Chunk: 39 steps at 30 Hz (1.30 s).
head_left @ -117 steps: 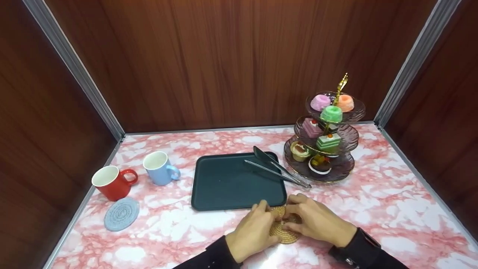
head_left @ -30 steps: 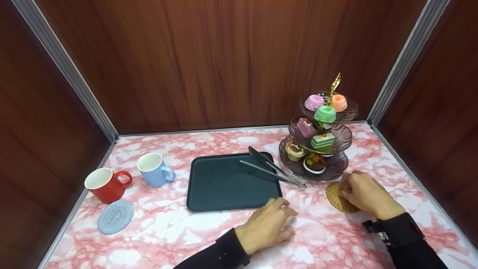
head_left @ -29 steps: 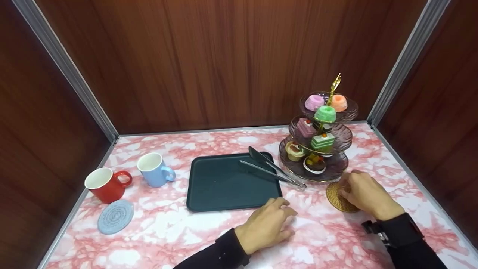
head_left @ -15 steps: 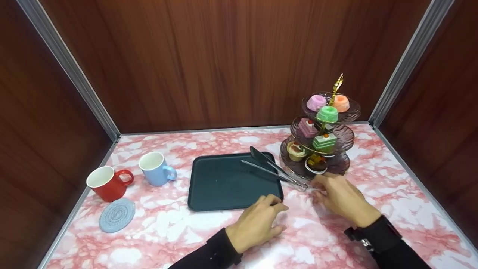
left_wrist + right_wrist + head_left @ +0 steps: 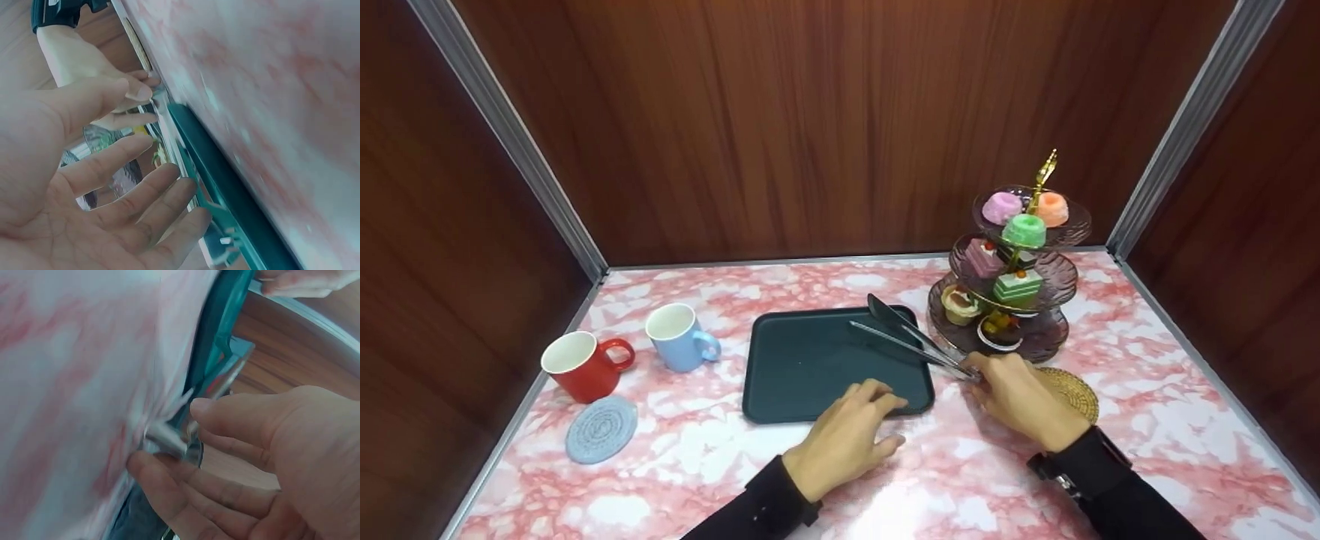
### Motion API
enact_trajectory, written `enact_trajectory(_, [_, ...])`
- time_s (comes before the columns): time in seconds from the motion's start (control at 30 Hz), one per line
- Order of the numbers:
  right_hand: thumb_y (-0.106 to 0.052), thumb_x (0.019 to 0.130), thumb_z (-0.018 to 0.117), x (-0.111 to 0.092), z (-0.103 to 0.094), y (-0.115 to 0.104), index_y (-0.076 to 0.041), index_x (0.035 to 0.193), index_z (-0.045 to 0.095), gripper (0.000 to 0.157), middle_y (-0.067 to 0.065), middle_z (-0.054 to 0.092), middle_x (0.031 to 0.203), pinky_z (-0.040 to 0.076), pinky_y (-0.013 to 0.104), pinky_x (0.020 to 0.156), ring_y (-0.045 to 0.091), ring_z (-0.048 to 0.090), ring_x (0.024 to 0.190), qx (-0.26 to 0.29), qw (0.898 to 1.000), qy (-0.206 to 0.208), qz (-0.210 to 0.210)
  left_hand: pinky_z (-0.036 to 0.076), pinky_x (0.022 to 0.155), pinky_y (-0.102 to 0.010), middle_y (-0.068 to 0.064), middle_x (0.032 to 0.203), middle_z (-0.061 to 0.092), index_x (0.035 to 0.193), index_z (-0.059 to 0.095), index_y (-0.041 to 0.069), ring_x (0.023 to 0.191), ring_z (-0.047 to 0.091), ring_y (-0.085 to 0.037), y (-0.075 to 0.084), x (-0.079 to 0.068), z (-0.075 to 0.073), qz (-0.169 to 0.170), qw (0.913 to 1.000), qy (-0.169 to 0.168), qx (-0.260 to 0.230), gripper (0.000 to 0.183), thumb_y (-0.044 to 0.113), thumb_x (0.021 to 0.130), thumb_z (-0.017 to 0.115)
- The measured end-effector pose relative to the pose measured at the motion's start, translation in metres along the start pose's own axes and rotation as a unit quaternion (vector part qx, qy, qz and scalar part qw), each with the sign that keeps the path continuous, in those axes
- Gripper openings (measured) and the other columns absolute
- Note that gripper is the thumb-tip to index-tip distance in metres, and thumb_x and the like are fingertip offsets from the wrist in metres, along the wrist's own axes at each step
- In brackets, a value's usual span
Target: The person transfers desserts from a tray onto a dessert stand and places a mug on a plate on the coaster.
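Note:
My right hand (image 5: 1020,394) is at the hinge end of a pair of metal tongs (image 5: 915,346) with dark tips. In the right wrist view its thumb and curled fingers stand either side of the tongs' shiny end (image 5: 169,439). The tongs lie slantwise over the right side of a dark green tray (image 5: 802,367). Loosely bent and holding nothing, my left hand (image 5: 847,435) hovers at the tray's front edge. A woven straw coaster (image 5: 1072,394) lies partly hidden behind my right hand.
A three-tier glass stand (image 5: 1042,337) with small cakes rises behind the right hand. On the left are a red mug (image 5: 585,367), a light blue mug (image 5: 679,341) and a grey-blue round coaster (image 5: 601,430). Wooden panels wall in the table.
My right hand has placed the straw coaster to the right, left it and moved left to the tongs' end. My left hand has moved left, to the tray's front edge.

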State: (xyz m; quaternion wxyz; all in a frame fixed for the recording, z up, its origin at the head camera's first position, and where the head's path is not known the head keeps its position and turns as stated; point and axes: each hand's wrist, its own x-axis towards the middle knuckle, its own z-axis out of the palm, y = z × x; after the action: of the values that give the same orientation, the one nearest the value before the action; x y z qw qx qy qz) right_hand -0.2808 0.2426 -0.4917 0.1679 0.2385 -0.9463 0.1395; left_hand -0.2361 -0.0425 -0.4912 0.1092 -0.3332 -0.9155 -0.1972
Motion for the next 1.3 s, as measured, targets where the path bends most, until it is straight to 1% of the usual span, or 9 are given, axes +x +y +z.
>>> enact_trajectory(0.13, [-0.015,0.076,0.071,0.003,0.004,-0.003,-0.022,0.096,0.065,0.022,-0.004,0.065,0.077,0.043,0.026,0.052,0.007,0.059,0.065,0.014,1.0,-0.009,0.011,0.048,0.081,-0.031,0.005,0.118,0.052,0.119,0.06,0.025,0.099,0.051,-0.014,-0.009,-0.005,-0.005,-0.013,0.9999,0.007,-0.002,0.045,0.041,0.078,0.068])
enact_trajectory(0.23, [-0.011,0.075,0.07,0.003,0.007,-0.005,-0.023,0.09,0.065,0.02,-0.004,0.065,0.079,0.045,0.026,0.054,0.008,0.06,0.071,0.014,1.0,-0.013,0.022,0.048,0.08,-0.031,0.005,0.118,0.053,0.12,0.06,0.025,0.099,0.051,-0.013,-0.016,-0.007,-0.009,-0.021,0.9997,0.009,-0.003,0.045,0.041,0.078,0.068])
enact_trajectory(0.33, [-0.009,0.072,0.07,0.003,0.008,-0.008,-0.024,0.085,0.065,0.021,-0.005,0.063,0.078,0.045,0.025,0.055,0.006,0.059,0.071,0.013,0.999,-0.012,0.03,0.048,0.081,-0.031,0.005,0.118,0.052,0.12,0.06,0.025,0.1,0.051,-0.013,-0.025,-0.009,-0.014,-0.034,0.9993,0.012,-0.006,0.045,0.041,0.079,0.068])
enact_trajectory(0.47, [-0.007,0.068,0.072,0.005,0.009,-0.012,-0.022,0.079,0.065,0.02,-0.004,0.061,0.073,0.043,0.024,0.053,0.006,0.056,0.068,0.005,1.0,-0.001,0.021,0.048,0.083,-0.032,0.007,0.119,0.052,0.121,0.06,0.026,0.104,0.051,-0.013,-0.039,-0.013,-0.025,-0.064,0.9977,0.02,-0.011,0.045,0.042,0.079,0.067])
enact_trajectory(0.6, [-0.007,0.069,0.072,0.009,0.009,-0.016,-0.02,0.077,0.065,0.017,-0.004,0.059,0.069,0.042,0.023,0.05,0.008,0.055,0.064,0.004,1.0,0.01,0.005,0.049,0.084,-0.035,0.006,0.123,0.051,0.122,0.058,0.027,0.108,0.05,-0.014,-0.054,-0.018,-0.038,-0.098,0.9947,0.032,-0.007,0.047,0.045,0.079,0.066])
enact_trajectory(0.77, [-0.011,0.073,0.073,0.016,0.013,-0.024,-0.02,0.081,0.067,0.014,-0.005,0.06,0.074,0.045,0.019,0.05,0.006,0.057,0.067,0.019,1.0,0.014,0.008,0.048,0.087,-0.038,0.001,0.123,0.052,0.122,0.059,0.023,0.108,0.052,-0.018,-0.074,-0.023,-0.055,-0.116,0.9911,0.066,0.0,0.047,0.041,0.079,0.068])
enact_trajectory(0.87, [-0.011,0.072,0.073,0.021,0.016,-0.029,-0.021,0.08,0.068,0.014,-0.007,0.061,0.075,0.048,0.02,0.055,0.005,0.059,0.069,0.023,1.0,0.014,0.003,0.048,0.09,-0.036,0.002,0.121,0.053,0.121,0.059,0.021,0.106,0.054,-0.017,-0.085,-0.025,-0.064,-0.126,0.9882,0.086,0.002,0.047,0.039,0.079,0.068])
enact_trajectory(1.0, [-0.01,0.072,0.072,0.028,0.02,-0.034,-0.024,0.076,0.066,0.015,-0.008,0.059,0.071,0.047,0.023,0.055,0.006,0.057,0.067,0.015,1.0,0.018,-0.011,0.047,0.092,-0.035,0.002,0.119,0.053,0.122,0.059,0.021,0.106,0.055,-0.015,-0.098,-0.027,-0.077,-0.145,0.9835,0.109,0.0,0.047,0.04,0.08,0.068])
enact_trajectory(1.3, [-0.011,0.076,0.069,0.036,0.026,-0.037,-0.021,0.083,0.067,0.013,-0.006,0.062,0.077,0.048,0.028,0.059,0.01,0.06,0.072,0.018,0.999,0.027,-0.016,0.044,0.094,-0.038,0.001,0.116,0.056,0.118,0.062,0.023,0.109,0.055,-0.018,-0.132,-0.027,-0.101,-0.194,0.9668,0.166,-0.016,0.042,0.036,0.079,0.069])
